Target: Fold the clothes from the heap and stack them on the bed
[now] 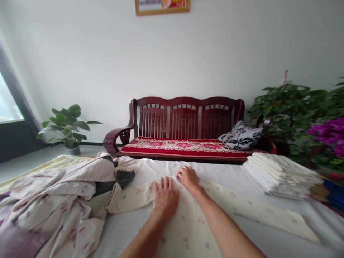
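A cream garment with small flower prints lies spread flat on the white-covered surface in front of me. My left hand rests palm down on it, fingers stretched out and apart. My right hand lies just beyond, near the garment's far edge, its fingers curled down onto the cloth by a small purple patch. Whether it pinches the cloth I cannot tell. One sleeve of the garment runs off to the left, and the other part stretches to the right.
A heap of unfolded clothes lies at the left. A stack of folded white cloths stands at the right. Behind are a dark wooden bench with a red cushion, a patterned pillow and potted plants.
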Tool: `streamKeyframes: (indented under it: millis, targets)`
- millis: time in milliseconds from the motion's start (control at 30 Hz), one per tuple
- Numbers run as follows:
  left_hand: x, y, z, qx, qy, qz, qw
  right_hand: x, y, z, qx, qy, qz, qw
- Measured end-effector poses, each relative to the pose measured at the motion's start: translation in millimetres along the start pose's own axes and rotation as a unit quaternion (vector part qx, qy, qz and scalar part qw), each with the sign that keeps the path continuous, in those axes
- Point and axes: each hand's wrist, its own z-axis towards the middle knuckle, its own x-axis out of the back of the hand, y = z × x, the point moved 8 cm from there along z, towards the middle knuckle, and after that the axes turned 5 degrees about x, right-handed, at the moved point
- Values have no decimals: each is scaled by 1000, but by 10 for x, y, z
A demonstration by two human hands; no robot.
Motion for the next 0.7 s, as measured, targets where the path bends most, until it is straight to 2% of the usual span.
streamKeyframes:
  millis: [300,400,533,700]
  targets:
    - [53,25,-18,8,-1,8,1000,-42,-55,-41,-15,22,9,1000]
    - [41,12,-13,9,0,15,1000,-24,34,-14,-46,22,18,999]
    - [9,-13,4,8,7,18,1000,164,426,-124,-99,28,18,995]
    - [36,23,6,-6,37,17,999,419,1075,-599,-193,52,-3,980]
